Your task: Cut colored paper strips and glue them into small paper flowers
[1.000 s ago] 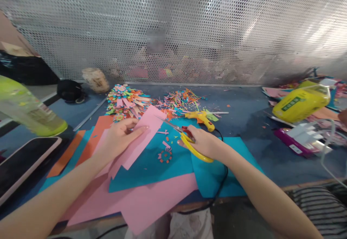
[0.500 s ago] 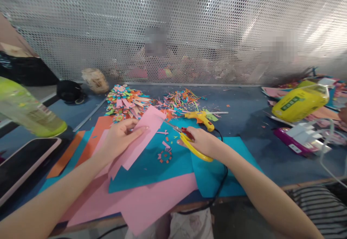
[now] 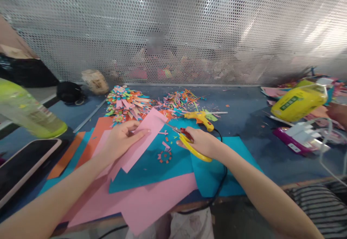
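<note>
My left hand point(image 3: 126, 137) pinches a pink paper strip point(image 3: 145, 141), tilted above the blue sheet point(image 3: 151, 174). Scissors with yellow handles point(image 3: 195, 150) sit in my right hand point(image 3: 202, 141), fingers wrapped in the loops. The blades reach the strip's upper right edge; whether they are parted is hard to make out. Below, on the blue sheet, lies a small round paper flower point(image 3: 165, 156) with pink and orange petals. A yellow glue gun point(image 3: 199, 118) rests just beyond my right hand. Pink sheets point(image 3: 146, 203) lie under the blue one.
Fringed paper flowers point(image 3: 127, 101) and thin paper scraps point(image 3: 181, 99) are heaped at the back. On the left are a green bottle point(image 3: 32, 112) and a phone point(image 3: 27, 166). A yellow bottle point(image 3: 298, 103) and a purple power strip point(image 3: 292, 141) lie right. A perforated metal panel point(image 3: 189, 33) stands behind.
The pink strip has dipped slightly and shifted a little to the right with my left hand. My right hand and the scissors have hardly moved.
</note>
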A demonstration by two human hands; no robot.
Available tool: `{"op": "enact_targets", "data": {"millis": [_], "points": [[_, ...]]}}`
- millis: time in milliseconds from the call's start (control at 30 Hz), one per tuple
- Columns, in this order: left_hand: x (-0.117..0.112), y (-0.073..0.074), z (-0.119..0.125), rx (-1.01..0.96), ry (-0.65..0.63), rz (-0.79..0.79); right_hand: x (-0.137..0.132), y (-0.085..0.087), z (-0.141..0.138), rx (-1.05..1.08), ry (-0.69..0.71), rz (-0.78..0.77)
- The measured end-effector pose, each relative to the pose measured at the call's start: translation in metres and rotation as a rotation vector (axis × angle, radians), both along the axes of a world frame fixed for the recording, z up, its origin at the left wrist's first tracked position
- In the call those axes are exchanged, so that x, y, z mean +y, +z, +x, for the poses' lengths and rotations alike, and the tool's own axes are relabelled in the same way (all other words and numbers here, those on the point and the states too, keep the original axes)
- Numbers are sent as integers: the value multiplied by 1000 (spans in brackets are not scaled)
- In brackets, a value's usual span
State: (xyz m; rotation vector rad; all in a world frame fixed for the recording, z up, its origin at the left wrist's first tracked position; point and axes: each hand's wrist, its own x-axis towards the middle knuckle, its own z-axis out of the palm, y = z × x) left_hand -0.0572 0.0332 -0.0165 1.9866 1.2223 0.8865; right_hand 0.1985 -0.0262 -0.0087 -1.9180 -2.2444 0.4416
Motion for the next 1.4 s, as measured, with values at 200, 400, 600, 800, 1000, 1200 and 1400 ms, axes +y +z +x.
{"op": "enact_targets", "data": {"millis": [200, 400, 600, 800, 1000, 1200, 1400], "points": [[0, 1, 0, -15, 2, -12, 3, 0, 1, -6, 8, -19], [-2, 2, 1, 22, -24, 15, -1, 1, -1, 17, 11, -13], [-6, 4, 2, 95, -28, 32, -2, 2, -3, 18, 6, -21], [-6, 4, 2, 64, -31, 14, -1, 0, -5, -1, -8, -28], [-11, 9, 7, 127, -44, 9, -5, 2, -8, 26, 13, 13], [-14, 12, 10, 150, -37, 40, -2, 1, -8, -3, 13, 26], [3, 10, -8, 310, -135, 70, 4, -4, -4, -20, 15, 37]]}}
